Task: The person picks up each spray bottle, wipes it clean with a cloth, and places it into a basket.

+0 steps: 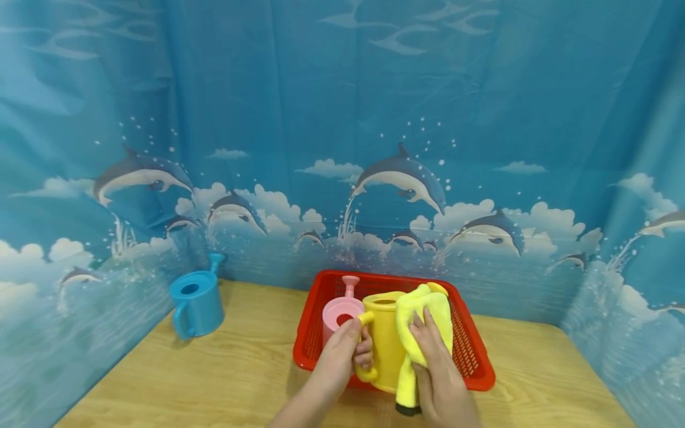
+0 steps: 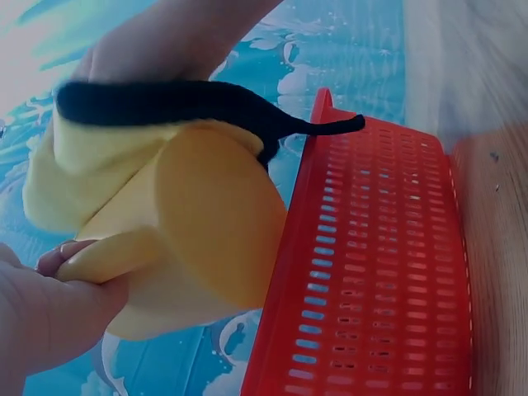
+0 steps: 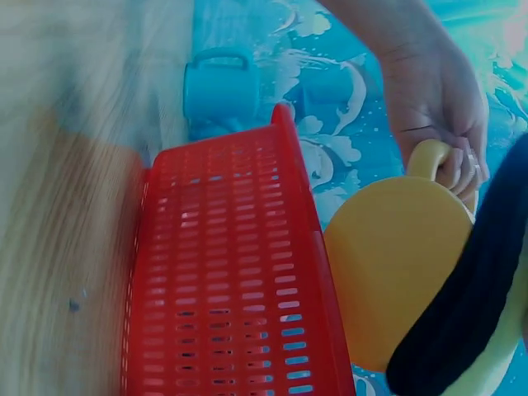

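Observation:
In the head view my left hand (image 1: 342, 351) grips the handle of a yellow watering can (image 1: 386, 345). The can is held upright at the red basket's front rim, and its base shows in both wrist views. My right hand (image 1: 439, 362) presses a yellow cloth (image 1: 425, 324) with a dark edge against the can's right side, fingers fairly straight. Part of the cloth hangs down below that hand. A pink watering can (image 1: 342, 312) stands in the red basket (image 1: 478, 362), just behind my left hand and partly hidden by it.
A blue watering can (image 1: 198, 303) stands at the left on the wooden table (image 1: 235, 374), its handle toward the front. Behind the table and at both sides hangs a blue curtain (image 1: 321, 107) printed with dolphins.

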`<action>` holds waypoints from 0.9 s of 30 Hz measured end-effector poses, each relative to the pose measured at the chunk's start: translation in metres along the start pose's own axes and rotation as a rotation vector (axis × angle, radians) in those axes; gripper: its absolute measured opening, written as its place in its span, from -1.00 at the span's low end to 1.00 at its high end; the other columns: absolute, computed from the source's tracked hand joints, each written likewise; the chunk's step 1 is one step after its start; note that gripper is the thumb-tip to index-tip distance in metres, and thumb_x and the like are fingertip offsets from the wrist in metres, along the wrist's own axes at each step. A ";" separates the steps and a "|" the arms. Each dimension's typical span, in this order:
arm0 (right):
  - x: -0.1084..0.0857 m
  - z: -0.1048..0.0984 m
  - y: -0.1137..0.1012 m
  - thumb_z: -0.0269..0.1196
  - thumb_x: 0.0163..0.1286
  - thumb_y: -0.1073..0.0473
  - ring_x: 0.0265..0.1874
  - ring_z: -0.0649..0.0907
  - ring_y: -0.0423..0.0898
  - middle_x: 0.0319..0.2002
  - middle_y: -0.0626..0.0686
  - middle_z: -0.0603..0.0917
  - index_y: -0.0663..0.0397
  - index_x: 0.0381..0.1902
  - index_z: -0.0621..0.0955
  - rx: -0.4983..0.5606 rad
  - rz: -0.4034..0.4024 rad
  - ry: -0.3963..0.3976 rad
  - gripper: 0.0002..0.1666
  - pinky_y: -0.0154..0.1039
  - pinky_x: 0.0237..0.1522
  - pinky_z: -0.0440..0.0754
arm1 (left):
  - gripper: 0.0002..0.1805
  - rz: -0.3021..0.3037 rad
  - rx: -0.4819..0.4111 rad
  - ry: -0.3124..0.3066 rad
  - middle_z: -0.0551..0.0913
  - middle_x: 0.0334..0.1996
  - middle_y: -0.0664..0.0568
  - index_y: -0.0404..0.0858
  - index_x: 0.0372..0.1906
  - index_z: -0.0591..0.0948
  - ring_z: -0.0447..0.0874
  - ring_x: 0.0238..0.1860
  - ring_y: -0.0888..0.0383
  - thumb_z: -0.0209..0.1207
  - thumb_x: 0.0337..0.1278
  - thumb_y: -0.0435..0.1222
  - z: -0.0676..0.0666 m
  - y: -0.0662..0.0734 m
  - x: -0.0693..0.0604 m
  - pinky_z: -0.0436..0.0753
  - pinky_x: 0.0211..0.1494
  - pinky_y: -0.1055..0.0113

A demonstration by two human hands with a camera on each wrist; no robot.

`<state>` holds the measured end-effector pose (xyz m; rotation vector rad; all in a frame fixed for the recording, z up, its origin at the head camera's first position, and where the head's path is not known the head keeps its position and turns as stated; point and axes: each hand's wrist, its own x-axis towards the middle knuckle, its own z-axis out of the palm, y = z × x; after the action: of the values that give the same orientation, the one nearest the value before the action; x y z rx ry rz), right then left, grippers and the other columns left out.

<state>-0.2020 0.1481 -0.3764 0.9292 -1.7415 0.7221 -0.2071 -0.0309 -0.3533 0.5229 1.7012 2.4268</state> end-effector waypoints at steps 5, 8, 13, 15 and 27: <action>0.001 0.005 0.001 -0.17 0.59 -0.01 0.51 0.05 0.15 0.47 0.12 0.23 0.28 0.26 0.43 -0.140 -0.050 -0.112 -0.45 -0.17 0.52 -0.11 | -0.71 0.067 0.053 -0.050 0.20 -0.55 0.13 -0.23 -0.30 0.23 0.18 -0.55 0.34 -0.32 0.56 -0.15 0.005 -0.001 -0.004 0.30 -0.39 0.51; 0.001 0.005 -0.001 -0.17 0.58 -0.07 0.51 -0.01 0.21 0.48 0.14 0.20 0.20 0.28 0.45 -0.206 -0.029 -0.140 -0.42 -0.10 0.53 -0.20 | -0.65 0.112 0.098 -0.064 0.21 -0.54 0.13 -0.38 -0.30 0.23 0.20 -0.56 0.36 -0.32 0.56 -0.17 0.008 -0.002 -0.007 0.28 -0.40 0.54; 0.000 0.002 -0.003 -0.15 0.56 -0.15 0.49 -0.04 0.33 0.48 0.14 0.20 0.11 0.27 0.46 -0.245 0.012 -0.141 -0.41 0.17 0.47 -0.13 | -0.55 0.141 0.176 -0.075 0.26 -0.53 0.10 -0.59 -0.21 0.21 0.24 -0.56 0.38 -0.31 0.56 -0.18 0.013 -0.001 -0.013 0.29 -0.43 0.57; -0.001 0.002 -0.003 -0.14 0.55 -0.15 0.48 -0.03 0.36 0.47 0.13 0.22 0.10 0.27 0.47 -0.226 0.022 -0.145 -0.42 0.25 0.43 -0.10 | -0.54 0.136 0.173 -0.078 0.26 -0.52 0.09 -0.60 -0.20 0.20 0.23 -0.55 0.38 -0.31 0.56 -0.18 0.014 -0.001 -0.015 0.30 -0.43 0.56; -0.003 0.007 0.000 -0.18 0.57 -0.05 0.51 -0.03 0.24 0.48 -0.03 0.21 0.01 0.29 0.46 -0.195 -0.034 -0.182 -0.49 -0.08 0.47 -0.25 | -0.52 0.145 0.094 -0.044 0.18 -0.58 0.13 -0.64 -0.24 0.09 0.15 -0.59 0.38 -0.33 0.57 -0.19 0.010 -0.006 -0.009 0.26 -0.44 0.53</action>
<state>-0.2049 0.1428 -0.3816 0.9093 -1.9122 0.4474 -0.1955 -0.0230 -0.3575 0.7306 1.8261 2.4192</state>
